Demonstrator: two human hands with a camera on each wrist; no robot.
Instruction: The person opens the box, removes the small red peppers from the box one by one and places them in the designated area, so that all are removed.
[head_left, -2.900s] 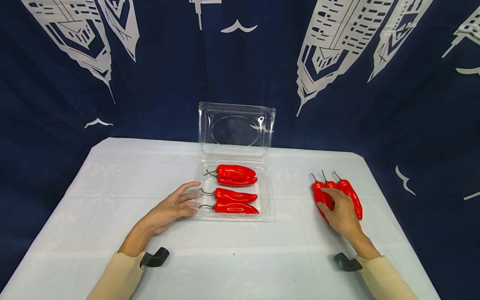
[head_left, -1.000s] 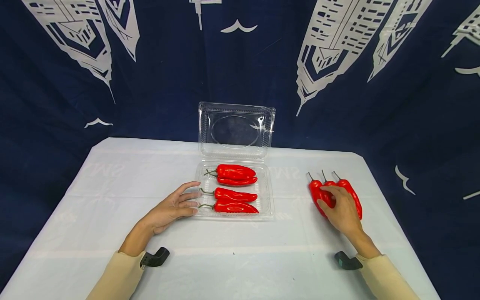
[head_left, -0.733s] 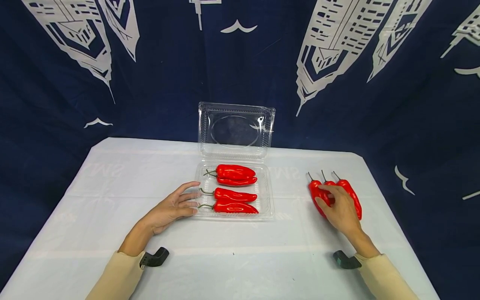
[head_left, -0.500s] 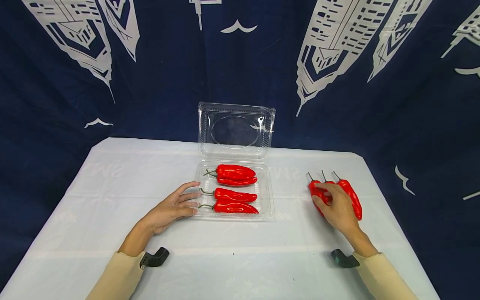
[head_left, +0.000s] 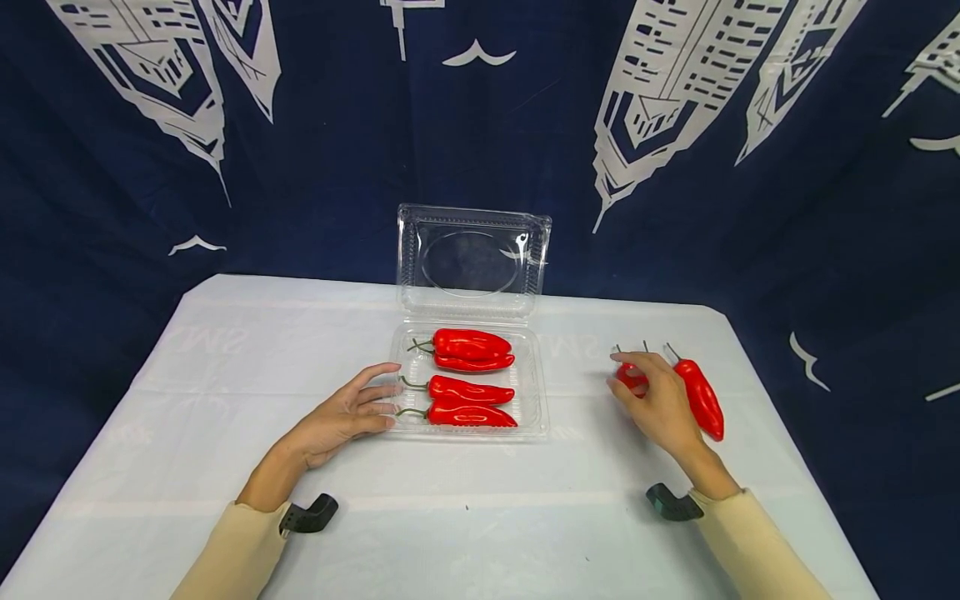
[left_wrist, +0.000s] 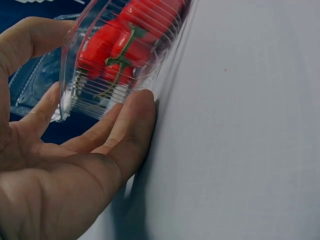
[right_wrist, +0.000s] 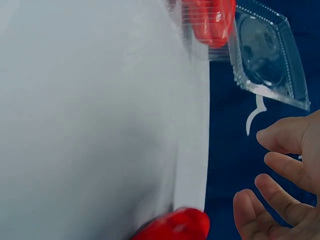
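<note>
A clear hinged plastic container stands mid-table with its lid up. Several red peppers with green stems lie crosswise in its base. My left hand is at the container's left side, fingers spread and tips at the rim; the left wrist view shows the fingers close against the ribbed wall. Toward the right, my right hand hovers over more red peppers, thumb and fingers apart. Its fingers hold nothing in the right wrist view. One pepper lies beside it; another shows between thumb and index finger, mostly hidden.
The white-covered table ends at the back against a dark blue curtain with white prints. Each wrist wears a black device, the left one and the right one.
The right hand first shifted the leftmost loose pepper slightly left, lining it up with the others. Now it has come off the peppers, moving up and left. The left hand has stayed put.
</note>
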